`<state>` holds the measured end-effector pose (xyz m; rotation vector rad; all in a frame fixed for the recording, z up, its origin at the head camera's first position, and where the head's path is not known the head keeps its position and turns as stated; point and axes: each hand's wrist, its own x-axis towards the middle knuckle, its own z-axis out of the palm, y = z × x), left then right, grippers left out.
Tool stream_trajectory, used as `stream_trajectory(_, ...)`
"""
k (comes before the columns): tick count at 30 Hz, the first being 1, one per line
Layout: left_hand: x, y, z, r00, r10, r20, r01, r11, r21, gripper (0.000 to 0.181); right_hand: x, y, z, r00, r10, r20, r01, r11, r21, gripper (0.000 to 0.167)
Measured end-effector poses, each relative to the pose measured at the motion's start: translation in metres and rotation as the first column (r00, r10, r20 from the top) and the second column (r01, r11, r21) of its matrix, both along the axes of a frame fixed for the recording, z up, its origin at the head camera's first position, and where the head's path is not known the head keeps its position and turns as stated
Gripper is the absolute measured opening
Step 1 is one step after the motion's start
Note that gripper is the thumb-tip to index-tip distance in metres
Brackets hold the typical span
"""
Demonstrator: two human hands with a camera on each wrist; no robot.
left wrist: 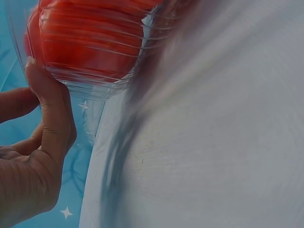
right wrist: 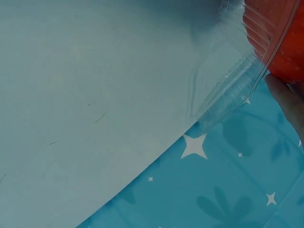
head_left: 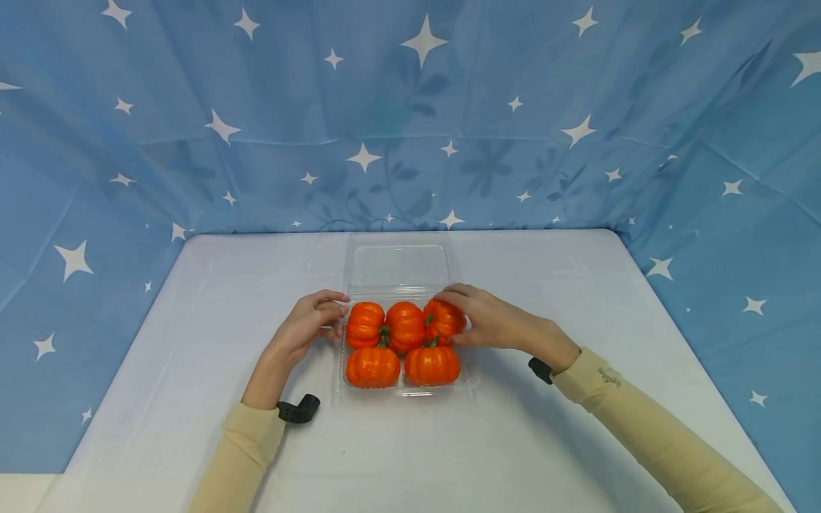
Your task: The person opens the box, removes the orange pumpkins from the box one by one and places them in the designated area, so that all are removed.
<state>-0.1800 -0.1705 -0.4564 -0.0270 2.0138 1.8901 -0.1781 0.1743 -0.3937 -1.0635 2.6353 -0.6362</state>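
Nearest: two tan sleeves, the right sleeve (head_left: 661,434) with small dark lettering at the cuff, the left sleeve (head_left: 237,456) plain; a black wrist device at each cuff.

Hands, two. Right hand (head_left: 494,320): narrowed, fingers and thumb around the rear-right pumpkin (head_left: 444,319). Left hand (head_left: 308,324): fingers loosely bent and holding no pumpkin, touching the container's left rim, seemingly to steady it.

Container, one: clear plastic clamshell (head_left: 404,392), ribbed walls, resting on the white surface (head_left: 398,463). Its hinged lid (head_left: 400,267) lies back, away from the person.

Contents, five miniature pumpkins, orange, green stems showing on some. Rear row: the gripped one, the rear-middle pumpkin (head_left: 405,328), the rear-left pumpkin (head_left: 365,324). Front row: front-left pumpkin (head_left: 373,368) and front-right pumpkin (head_left: 432,366).

Backdrop: blue curtain (head_left: 288,107) with white stars and leaf sprigs.

Stage, as I judge it from here: the rear-right pumpkin is being seated or adjusted in its corner. The next move probably calls for releasing it without nudging its neighbours, then bringing the lid over; a pumpkin standing proud could keep the lid from closing.
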Motion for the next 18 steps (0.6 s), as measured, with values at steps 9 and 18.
stream_trajectory(9, -0.001, -0.002, -0.001, 1.0, -0.007, -0.013, 0.007, 1.0, 0.005, 0.038, -0.002, 0.007, 0.001, 1.0, -0.016, 0.003, 0.016, 0.999, -0.049, 0.066)
stream_trajectory(18, -0.001, -0.006, -0.003, 1.0, -0.007, -0.018, 0.007, 1.0, -0.001, 0.041, -0.003, 0.019, 0.001, 0.997, -0.081, 0.004, 0.08, 0.983, -0.163, 0.064)
